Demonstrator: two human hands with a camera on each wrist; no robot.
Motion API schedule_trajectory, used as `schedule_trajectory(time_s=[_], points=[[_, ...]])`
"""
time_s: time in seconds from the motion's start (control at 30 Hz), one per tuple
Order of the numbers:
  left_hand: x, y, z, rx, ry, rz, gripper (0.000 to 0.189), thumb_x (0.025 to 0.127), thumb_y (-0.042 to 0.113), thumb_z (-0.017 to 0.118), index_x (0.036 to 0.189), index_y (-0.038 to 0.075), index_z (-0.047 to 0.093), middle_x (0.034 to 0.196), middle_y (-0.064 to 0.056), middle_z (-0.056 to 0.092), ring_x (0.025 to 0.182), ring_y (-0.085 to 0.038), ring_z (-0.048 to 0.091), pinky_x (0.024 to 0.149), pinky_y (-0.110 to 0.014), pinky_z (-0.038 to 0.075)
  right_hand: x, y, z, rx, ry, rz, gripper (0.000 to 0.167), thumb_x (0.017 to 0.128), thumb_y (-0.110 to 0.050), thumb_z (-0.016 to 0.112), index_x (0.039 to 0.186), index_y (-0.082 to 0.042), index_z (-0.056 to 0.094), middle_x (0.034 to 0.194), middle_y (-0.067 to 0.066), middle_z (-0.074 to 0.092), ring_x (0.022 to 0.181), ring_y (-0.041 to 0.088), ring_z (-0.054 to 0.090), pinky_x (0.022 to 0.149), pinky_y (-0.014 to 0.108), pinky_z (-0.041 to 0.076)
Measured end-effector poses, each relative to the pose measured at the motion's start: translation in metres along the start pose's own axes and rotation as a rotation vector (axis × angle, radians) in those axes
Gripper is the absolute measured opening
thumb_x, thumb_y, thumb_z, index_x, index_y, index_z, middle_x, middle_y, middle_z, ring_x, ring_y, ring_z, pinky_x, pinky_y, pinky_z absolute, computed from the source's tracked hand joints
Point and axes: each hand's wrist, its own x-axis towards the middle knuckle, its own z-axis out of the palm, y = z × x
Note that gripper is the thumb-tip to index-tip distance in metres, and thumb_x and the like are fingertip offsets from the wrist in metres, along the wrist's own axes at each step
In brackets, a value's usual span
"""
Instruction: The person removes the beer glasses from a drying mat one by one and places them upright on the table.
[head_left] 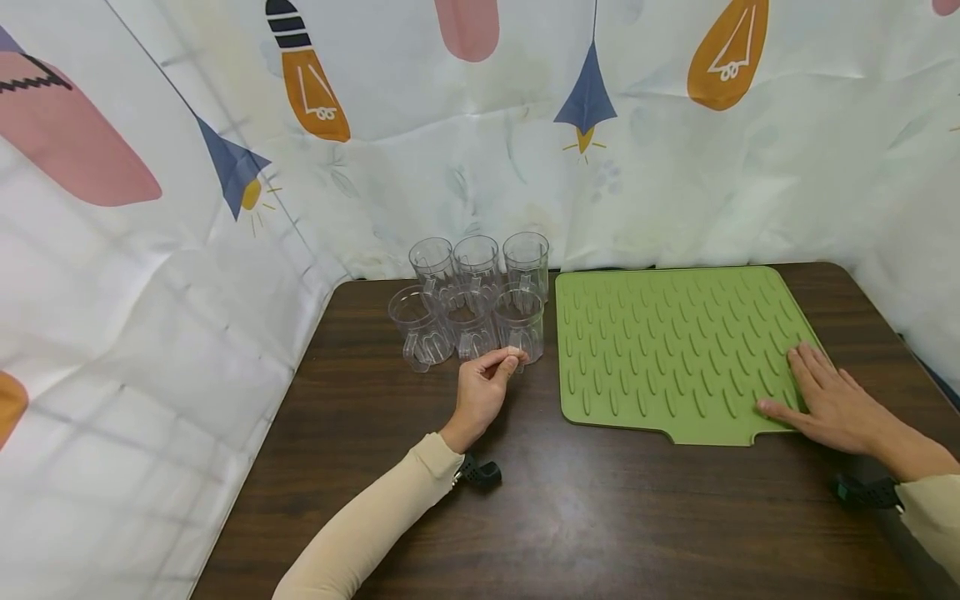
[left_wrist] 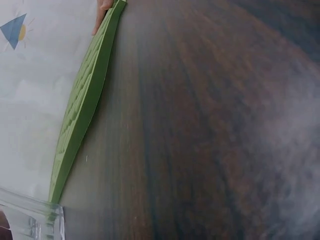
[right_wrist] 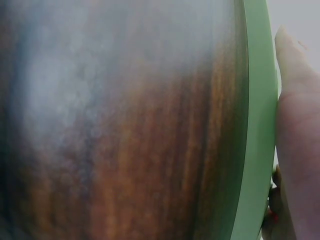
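Note:
Clear plastic mugs stand in two rows at the back left of the table. My left hand [head_left: 482, 394] pinches the handle of the front-row mug [head_left: 519, 312] nearest the mat, thumb against fingers. That mug's clear wall [left_wrist: 56, 222] shows at the lower left of the left wrist view. A green ridged drying mat [head_left: 678, 350] lies right of the mugs. On its right front corner my right hand [head_left: 836, 400] rests flat with fingers spread. In the right wrist view the thumb [right_wrist: 300, 115] lies along the mat's green edge [right_wrist: 260, 100].
Beside the pinched mug stand two more front-row mugs, the middle one [head_left: 468, 317] and the left one [head_left: 420, 321]. Three others, among them the back right mug [head_left: 527, 254], stand behind. A printed white curtain [head_left: 465, 183] hangs behind the dark wooden table [head_left: 570, 517].

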Motion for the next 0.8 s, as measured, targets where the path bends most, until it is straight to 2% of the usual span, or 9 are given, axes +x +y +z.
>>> schedule_trajectory(time_s=[0.07,0.2,0.53,0.8], points=[[-0.0001,-0.0003,0.0000,-0.001,-0.001,-0.005,0.018,0.100,0.005,0.066,0.108,-0.007,0.075,0.107,-0.028,0.076,0.102,-0.026,0.076,0.092,-0.028,0.063,0.0001,0.0007,0.0003,-0.001,0.001,-0.001,0.104,0.104,-0.052,0.053,0.159,0.013,-0.006,0.163,0.043,-0.011,0.155,0.057,-0.012,0.117,0.082,0.006],[-0.0003,0.0000,0.0000,-0.009,-0.006,-0.024,0.018,0.101,0.006,0.065,0.110,-0.007,0.073,0.109,-0.028,0.075,0.102,-0.026,0.076,0.095,-0.039,0.062,0.0002,0.0012,0.0007,0.000,0.005,-0.002,0.104,0.104,-0.052,0.053,0.159,0.013,-0.005,0.163,0.043,-0.011,0.155,0.057,-0.012,0.116,0.082,0.006],[-0.0008,0.0012,0.0005,-0.043,-0.008,-0.064,0.021,0.103,0.007,0.062,0.114,-0.008,0.072,0.113,-0.030,0.074,0.103,-0.016,0.075,0.100,-0.037,0.061,0.0002,0.0006,0.0010,0.013,0.005,-0.002,0.104,0.104,-0.053,0.054,0.159,0.013,-0.005,0.163,0.043,-0.011,0.155,0.057,-0.011,0.116,0.082,0.008],[-0.0014,0.0006,0.0022,-0.128,-0.011,-0.101,0.026,0.105,0.008,0.059,0.115,-0.013,0.069,0.117,-0.036,0.070,0.101,-0.003,0.072,0.105,-0.039,0.059,-0.0005,0.0012,0.0005,0.012,0.009,-0.010,0.103,0.104,-0.052,0.054,0.159,0.013,-0.005,0.163,0.043,-0.011,0.155,0.058,-0.011,0.116,0.082,0.008]])
